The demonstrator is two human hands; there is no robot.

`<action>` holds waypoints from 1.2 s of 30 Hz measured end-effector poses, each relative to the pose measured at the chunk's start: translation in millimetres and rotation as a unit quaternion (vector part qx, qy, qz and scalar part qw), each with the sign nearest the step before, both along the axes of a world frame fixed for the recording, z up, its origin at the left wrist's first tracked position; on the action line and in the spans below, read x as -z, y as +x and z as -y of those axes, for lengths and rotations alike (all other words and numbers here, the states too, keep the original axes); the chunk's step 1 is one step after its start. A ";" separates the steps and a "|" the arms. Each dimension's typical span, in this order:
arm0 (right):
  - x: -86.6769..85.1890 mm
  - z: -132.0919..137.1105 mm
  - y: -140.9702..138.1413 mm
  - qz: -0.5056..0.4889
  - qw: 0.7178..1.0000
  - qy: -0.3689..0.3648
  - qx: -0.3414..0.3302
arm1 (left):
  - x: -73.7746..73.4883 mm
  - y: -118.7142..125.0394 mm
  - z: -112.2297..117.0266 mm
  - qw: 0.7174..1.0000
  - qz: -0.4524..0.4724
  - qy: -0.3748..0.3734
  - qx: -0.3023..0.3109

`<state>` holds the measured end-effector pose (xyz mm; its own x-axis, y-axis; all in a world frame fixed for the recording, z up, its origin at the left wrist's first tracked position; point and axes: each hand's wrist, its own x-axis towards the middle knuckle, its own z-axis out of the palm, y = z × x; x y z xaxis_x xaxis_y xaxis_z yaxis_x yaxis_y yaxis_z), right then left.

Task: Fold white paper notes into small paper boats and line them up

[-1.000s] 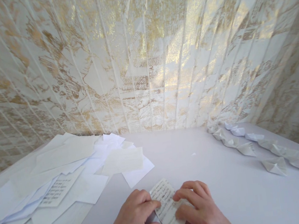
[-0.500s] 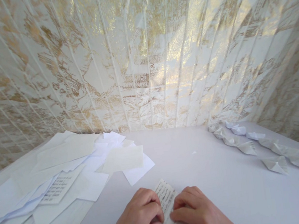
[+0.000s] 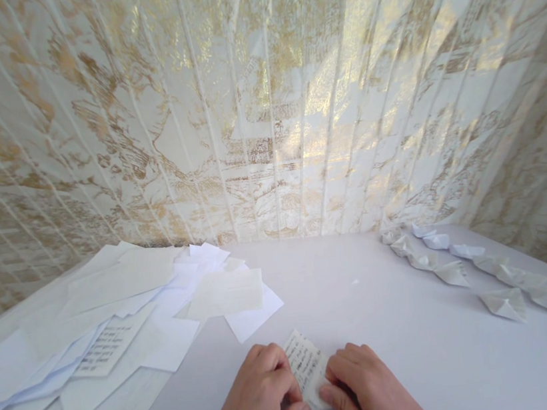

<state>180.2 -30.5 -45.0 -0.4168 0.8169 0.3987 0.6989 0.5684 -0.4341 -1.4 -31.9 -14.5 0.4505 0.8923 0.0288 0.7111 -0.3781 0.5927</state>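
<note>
Between my hands, near the front of the white table, is a small folded piece of paper (image 3: 306, 367) with lines of handwriting on it. My left hand (image 3: 273, 393) grips its left edge, fingers curled and thumb at the lower edge. At the right edge my right hand (image 3: 362, 385) pinches the paper, its thumb on the near corner. Fingertips of both hands partly cover the sides of the paper.
Loose sheets of paper (image 3: 112, 280) lie in an overlapping heap on the left, one with writing. Several folded paper boats (image 3: 503, 304) stand in two rows at the right of the table (image 3: 322, 266). A patterned curtain (image 3: 264, 132) hangs behind.
The paper's lower end, which stuck out toward me, is now folded up or tucked between my thumbs. My right hand has shifted slightly right, showing more of the writing.
</note>
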 end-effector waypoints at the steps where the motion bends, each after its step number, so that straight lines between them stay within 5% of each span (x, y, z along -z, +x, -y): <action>1: -0.9 -0.2 0.3 0.012 1.000 -0.006 -0.002 | 1.6 1.2 -0.6 1.000 -0.003 0.004 -0.008; 16: -6.0 -2.1 -0.4 0.110 0.992 -0.046 0.042 | 6.9 7.8 -0.1 0.996 -0.049 0.065 -0.024; 36: -0.2 -2.8 2.9 0.135 0.990 -0.030 0.033 | 3.8 9.0 -4.3 0.996 -0.085 0.029 -0.008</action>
<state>183.1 -27.7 -44.8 -0.4458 0.8649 0.2307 0.8291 0.4961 -0.2577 7.6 -27.6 -18.3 0.4393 0.8983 0.0044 0.8058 -0.3962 0.4402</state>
